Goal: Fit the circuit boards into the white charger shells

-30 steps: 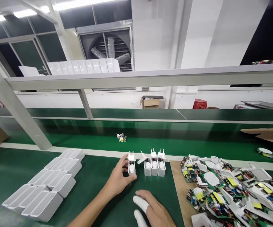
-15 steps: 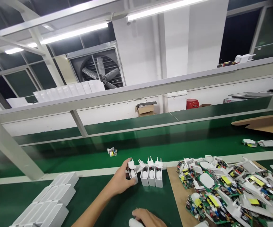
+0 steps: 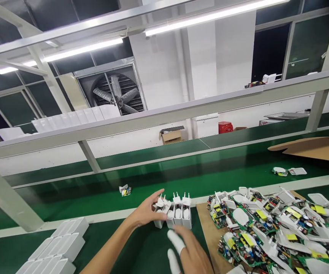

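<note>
Near the middle of the bench stands a short row of white plug chargers, open-topped cases with circuit parts inside and two-pin plug pieces leaning out. My left hand is around the leftmost charger, thumb in front and index finger stretched out behind its plug. That charger now stands against the row. My right hand is just in front of the row, fingers apart, with white covers on two fingertips; nothing shows in it. To the right, a heap of circuit boards with white plug covers lies on cardboard.
White empty cases stand in rows at the left. A loose circuit board lies on the green belt beyond the pale rail. Further right are another board and a brown cardboard sheet. A shelf beam crosses above.
My left hand has brought its charger rightward against the others. My right hand has moved up and forward from the bottom edge toward the row. The whole view has shifted slightly.
</note>
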Tool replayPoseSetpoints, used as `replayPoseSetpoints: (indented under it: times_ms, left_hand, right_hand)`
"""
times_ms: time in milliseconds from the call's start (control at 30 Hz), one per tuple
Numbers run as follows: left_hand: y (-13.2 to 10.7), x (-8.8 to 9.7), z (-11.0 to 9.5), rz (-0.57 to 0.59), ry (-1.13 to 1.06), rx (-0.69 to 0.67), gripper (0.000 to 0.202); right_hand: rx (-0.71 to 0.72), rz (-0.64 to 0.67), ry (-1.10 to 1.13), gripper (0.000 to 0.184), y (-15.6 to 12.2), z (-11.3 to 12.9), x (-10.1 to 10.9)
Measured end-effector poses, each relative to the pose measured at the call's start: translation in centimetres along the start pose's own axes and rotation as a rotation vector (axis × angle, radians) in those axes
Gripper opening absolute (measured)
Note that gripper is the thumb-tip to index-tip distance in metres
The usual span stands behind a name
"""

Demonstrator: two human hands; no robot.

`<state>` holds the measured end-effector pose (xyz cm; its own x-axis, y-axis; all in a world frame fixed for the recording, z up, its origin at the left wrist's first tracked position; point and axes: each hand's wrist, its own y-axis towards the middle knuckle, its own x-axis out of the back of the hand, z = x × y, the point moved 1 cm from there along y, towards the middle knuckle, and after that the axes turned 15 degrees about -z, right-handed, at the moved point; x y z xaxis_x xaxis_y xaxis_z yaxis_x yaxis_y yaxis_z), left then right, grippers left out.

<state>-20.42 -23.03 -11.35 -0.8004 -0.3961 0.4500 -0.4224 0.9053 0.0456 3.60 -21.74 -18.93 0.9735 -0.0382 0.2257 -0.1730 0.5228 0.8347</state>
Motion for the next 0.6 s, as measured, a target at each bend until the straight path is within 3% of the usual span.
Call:
replayPoseSetpoints:
  times_ms: [100,233,333,467,600]
  left_hand:
    - [-0.3,-0.1,0.0,0.029,-0.056,-0.008,0.144]
    - [-1.1,-0.6,0.4,0.022,-0.141,-0.014,0.133]
    - [-1.8,-1.1,0.8,-0.002,-0.19,-0.032,0.126]
    - [-2.5,-1.5,0.9,-0.049,-0.202,-0.066,0.131]
    - [-2.4,-1.8,0.7,-0.12,-0.196,-0.092,0.114]
  right_hand:
    - [-0.021,-0.117,-0.124,0.04,1.0,-2.4,0.4]
    - [-0.181,-0.135,-0.139,0.041,0.6,-4.6,-0.4]
    - [-0.256,-0.065,-0.123,0.038,0.0,-4.6,-1.1]
    - [-0.252,-0.065,-0.119,0.036,-0.1,-4.2,-1.1]
    - [-0.23,-0.049,-0.113,0.035,0.0,-4.2,-0.7]
